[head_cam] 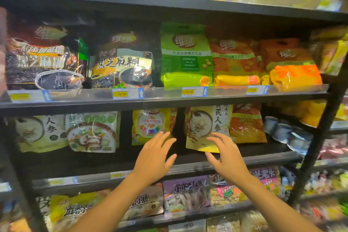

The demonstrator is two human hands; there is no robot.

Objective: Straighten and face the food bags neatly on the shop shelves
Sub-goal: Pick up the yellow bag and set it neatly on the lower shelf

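Food bags stand on black shop shelves. On the middle-lower shelf [188, 162] a yellow bag with a colourful round picture [150, 122] and a cream-yellow ginseng oat bag [205, 124] stand set back from the front edge. My left hand [153, 158] hovers in front of the yellow bag, fingers spread, holding nothing. In front of the ginseng bag's lower right corner is my right hand [224, 158], also spread and empty. Whether its fingertips touch the bag I cannot tell. An orange bag [246, 124] stands just right of the ginseng bag.
The shelf above holds two black sesame paste bags [43, 56], a green soybean milk powder bag [185, 56] and orange bags [290, 66] behind a clear price rail [165, 93]. Vegetable and ginseng bags [90, 132] stand lower left. Snack bags [186, 194] fill the shelf below. A black upright post [320, 137] stands at right.
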